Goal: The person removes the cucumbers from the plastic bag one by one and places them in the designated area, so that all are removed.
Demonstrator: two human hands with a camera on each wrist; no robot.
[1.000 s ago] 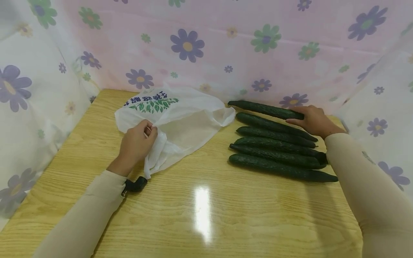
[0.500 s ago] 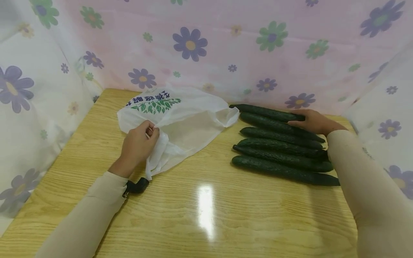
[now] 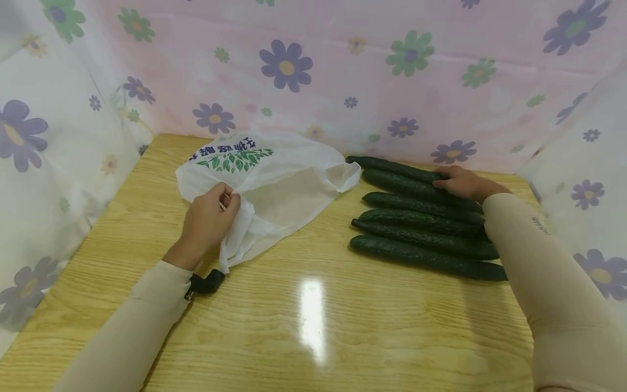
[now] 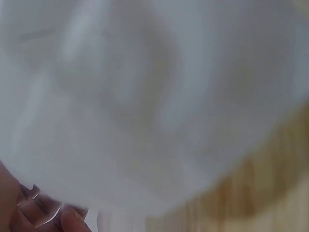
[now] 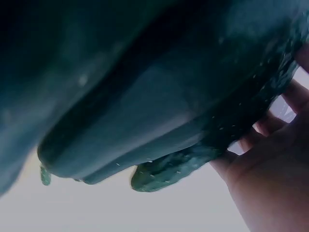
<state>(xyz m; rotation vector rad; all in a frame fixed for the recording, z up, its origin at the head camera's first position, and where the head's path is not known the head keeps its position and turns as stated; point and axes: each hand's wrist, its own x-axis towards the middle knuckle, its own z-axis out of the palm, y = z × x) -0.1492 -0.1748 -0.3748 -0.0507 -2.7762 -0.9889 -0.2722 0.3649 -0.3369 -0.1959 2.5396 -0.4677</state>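
My left hand (image 3: 209, 216) pinches the near edge of a white plastic bag (image 3: 289, 158) with green leaf print and dark lettering. The bag lies on the table with its mouth towards the lower right. Over on the right, my right hand (image 3: 464, 183) grips the right end of the farthest cucumber (image 3: 392, 166), thumb on the near side, fingers behind. That cucumber lies at the back of a row of several long dark green cucumbers (image 3: 421, 235), its left tip right at the bag's corner. In the right wrist view, cucumbers (image 5: 145, 111) fill much of the frame beside the fingers.
The wooden table (image 3: 254, 326) carries a bright light reflection near its front middle. A patterned flower curtain (image 3: 323, 71) stands behind and along both sides. A black wrist strap piece (image 3: 208, 281) sticks out beside the left sleeve.
The farthest cucumber has come down nearer the row, and my right hand has moved slightly towards me, then left along it. My left hand stays at the bag. The head view shifts slightly.
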